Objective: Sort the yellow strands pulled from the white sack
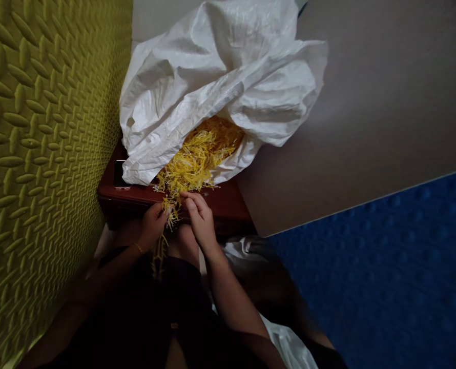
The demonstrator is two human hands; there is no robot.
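A tangled heap of thin yellow strands with whitish tips (197,154) spills from the mouth of a white woven sack (212,56). My left hand (153,223) is closed on a small cluster of these strands in front of the heap. Part of the yellow strand dangles below it, over my lap. On the other side of the cluster is my right hand (201,218), its thumb and index finger pinched together at the edge of the strands. Exactly what lies between those fingertips is too small to make out.
Beneath the sack is a dark red box-like surface (228,202) with a dark flat item (121,173) on its left. Yellow textured matting (51,128) rises at the left. A grey-brown panel (366,102) and blue matting (397,266) lie at the right.
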